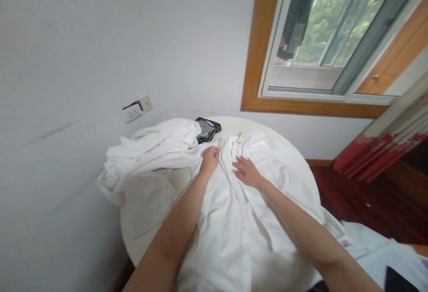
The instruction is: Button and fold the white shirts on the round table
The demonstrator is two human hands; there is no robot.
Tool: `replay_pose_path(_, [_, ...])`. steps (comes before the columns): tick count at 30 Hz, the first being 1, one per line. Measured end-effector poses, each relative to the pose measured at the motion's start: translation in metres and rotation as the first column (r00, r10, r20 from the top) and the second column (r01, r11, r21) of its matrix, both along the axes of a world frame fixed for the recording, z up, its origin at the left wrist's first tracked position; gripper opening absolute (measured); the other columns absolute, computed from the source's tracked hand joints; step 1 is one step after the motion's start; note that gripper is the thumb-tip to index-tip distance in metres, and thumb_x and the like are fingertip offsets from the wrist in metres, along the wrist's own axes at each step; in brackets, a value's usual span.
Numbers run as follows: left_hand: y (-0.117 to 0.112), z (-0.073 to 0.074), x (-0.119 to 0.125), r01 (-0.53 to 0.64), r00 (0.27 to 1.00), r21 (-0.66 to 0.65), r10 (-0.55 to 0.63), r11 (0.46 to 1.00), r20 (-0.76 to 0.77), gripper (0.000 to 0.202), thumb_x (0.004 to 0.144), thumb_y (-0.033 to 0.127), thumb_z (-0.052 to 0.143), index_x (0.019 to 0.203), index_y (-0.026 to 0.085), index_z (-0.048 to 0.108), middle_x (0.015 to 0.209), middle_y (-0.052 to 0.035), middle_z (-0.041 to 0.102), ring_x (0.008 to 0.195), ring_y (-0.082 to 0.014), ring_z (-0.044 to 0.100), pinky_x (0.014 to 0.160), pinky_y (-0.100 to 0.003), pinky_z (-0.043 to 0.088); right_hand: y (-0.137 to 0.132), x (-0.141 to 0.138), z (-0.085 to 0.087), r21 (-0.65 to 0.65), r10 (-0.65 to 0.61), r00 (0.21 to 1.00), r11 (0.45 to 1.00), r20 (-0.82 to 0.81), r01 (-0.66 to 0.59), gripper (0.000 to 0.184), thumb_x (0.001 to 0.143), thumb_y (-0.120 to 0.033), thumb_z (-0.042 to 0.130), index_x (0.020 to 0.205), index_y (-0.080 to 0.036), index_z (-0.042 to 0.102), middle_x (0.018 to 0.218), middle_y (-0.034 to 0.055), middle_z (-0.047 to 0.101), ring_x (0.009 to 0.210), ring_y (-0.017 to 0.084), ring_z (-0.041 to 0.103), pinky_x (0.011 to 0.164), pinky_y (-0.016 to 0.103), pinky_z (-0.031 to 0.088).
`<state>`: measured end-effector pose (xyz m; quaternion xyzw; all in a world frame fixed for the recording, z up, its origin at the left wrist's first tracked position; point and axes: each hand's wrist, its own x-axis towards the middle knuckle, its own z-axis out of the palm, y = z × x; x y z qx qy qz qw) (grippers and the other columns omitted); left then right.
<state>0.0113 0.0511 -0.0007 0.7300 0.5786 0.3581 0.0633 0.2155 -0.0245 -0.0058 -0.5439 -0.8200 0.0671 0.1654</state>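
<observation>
A white button-up shirt (234, 220) lies spread over a round white table (143, 243), collar end away from me. My left hand (210, 159) rests near the collar with its fingers curled, pinching the shirt's fabric. Just to the right of the button line, my right hand (246, 170) lies flat on the shirt with fingers stretched out. A second white garment (150, 154) is bunched at the table's left and hangs over the edge.
A black and white striped cloth (207, 129) sits at the back of the table by the wall. A wall socket (135, 110) is on the left wall. A wood-framed window (321, 42) and a red curtain (384, 149) are to the right.
</observation>
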Motion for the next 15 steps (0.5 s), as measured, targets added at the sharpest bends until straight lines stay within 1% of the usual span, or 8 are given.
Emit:
replay_pose_path(2, [-0.005, -0.002, 0.001, -0.011, 0.996, -0.022, 0.009, 1.0, -0.09, 0.031, 0.09, 0.019, 0.044, 0.116, 0.017, 0.06, 0.119, -0.0112, 0.065, 0.117, -0.0226, 0.055, 0.105, -0.04, 0.04, -0.013, 0.0, -0.004, 0.034, 0.03, 0.997, 0.999, 0.077, -0.033, 0.049, 0.097, -0.044, 0.04, 0.138, -0.022, 0.051, 0.154, 0.0115, 0.033, 0.144, 0.028, 0.024, 0.115, 0.05, 0.021])
replay_pose_path(4, [-0.014, -0.004, 0.004, -0.009, 0.975, -0.065, -0.005, 0.998, -0.22, 0.038, 0.091, 0.021, 0.042, 0.127, 0.018, 0.056, 0.134, -0.012, 0.057, 0.129, -0.0258, 0.047, 0.11, -0.048, 0.033, -0.028, 0.0, -0.008, 0.053, 0.034, 0.991, 0.998, 0.13, -0.041, 0.052, 0.098, -0.046, 0.035, 0.142, -0.02, 0.046, 0.155, 0.0126, 0.029, 0.145, 0.029, 0.02, 0.115, 0.053, 0.018])
replay_pose_path(8, [-0.041, -0.006, 0.008, -0.039, 0.911, -0.14, -0.023, 0.989, -0.413, 0.049, 0.095, 0.035, 0.034, 0.14, 0.02, 0.046, 0.151, -0.013, 0.038, 0.141, -0.0326, 0.03, 0.112, -0.064, 0.019, -0.049, 0.0, -0.001, 0.051, 0.002, 0.986, 0.999, 0.17, -0.011, 0.054, 0.098, -0.049, 0.03, 0.143, -0.022, 0.044, 0.156, 0.0124, 0.028, 0.145, 0.031, 0.02, 0.113, 0.056, 0.02])
replay_pose_path(10, [-0.051, -0.001, 0.01, -0.095, 0.885, -0.206, -0.012, 0.974, -0.465, 0.059, 0.094, 0.047, 0.033, 0.144, 0.017, 0.04, 0.154, -0.0165, 0.03, 0.143, -0.0367, 0.022, 0.109, -0.068, 0.018, -0.048, 0.003, 0.012, 0.007, 0.024, 0.985, 1.0, 0.173, -0.026, 0.056, 0.096, -0.053, 0.035, 0.141, -0.023, 0.046, 0.152, 0.0117, 0.036, 0.141, 0.03, 0.03, 0.111, 0.05, 0.028])
replay_pose_path(12, [-0.055, 0.008, 0.01, -0.149, 0.867, -0.29, -0.016, 0.945, -0.499, 0.068, 0.092, 0.057, 0.029, 0.146, 0.016, 0.037, 0.155, -0.019, 0.026, 0.144, -0.0405, 0.019, 0.106, -0.071, 0.02, -0.037, 0.008, 0.028, -0.05, 0.026, 0.986, 0.999, 0.163, -0.018, 0.056, 0.095, -0.054, 0.04, 0.14, -0.022, 0.048, 0.142, 0.0114, 0.051, 0.13, 0.027, 0.046, 0.105, 0.041, 0.038])
replay_pose_path(13, [-0.054, 0.013, 0.009, -0.168, 0.861, -0.329, -0.024, 0.929, -0.507, 0.071, 0.092, 0.06, 0.027, 0.147, 0.016, 0.036, 0.155, -0.0196, 0.025, 0.143, -0.0417, 0.019, 0.105, -0.072, 0.022, -0.029, 0.011, 0.036, -0.066, -0.01, 0.988, 0.998, 0.153, 0.021, 0.054, 0.096, -0.051, 0.038, 0.14, -0.022, 0.047, 0.134, 0.0112, 0.058, 0.122, 0.025, 0.054, 0.101, 0.038, 0.041])
replay_pose_path(14, [-0.051, 0.017, 0.008, -0.18, 0.859, -0.364, -0.033, 0.914, -0.51, 0.071, 0.092, 0.06, 0.025, 0.147, 0.016, 0.036, 0.155, -0.0196, 0.025, 0.143, -0.0425, 0.02, 0.104, -0.072, 0.022, -0.02, 0.013, 0.041, -0.047, -0.075, 0.986, 0.995, 0.151, 0.083, 0.051, 0.097, -0.046, 0.036, 0.139, -0.021, 0.048, 0.13, 0.0115, 0.061, 0.119, 0.025, 0.056, 0.099, 0.037, 0.042])
replay_pose_path(15, [-0.048, 0.02, 0.006, -0.185, 0.86, -0.387, -0.042, 0.903, -0.509, 0.069, 0.093, 0.058, 0.024, 0.147, 0.017, 0.037, 0.155, -0.0192, 0.027, 0.142, -0.0429, 0.021, 0.104, -0.072, 0.023, -0.012, 0.016, 0.044, -0.007, -0.126, 0.98, 0.992, 0.156, 0.129, 0.048, 0.098, -0.043, 0.036, 0.138, -0.021, 0.049, 0.133, 0.0115, 0.059, 0.122, 0.025, 0.053, 0.101, 0.038, 0.04])
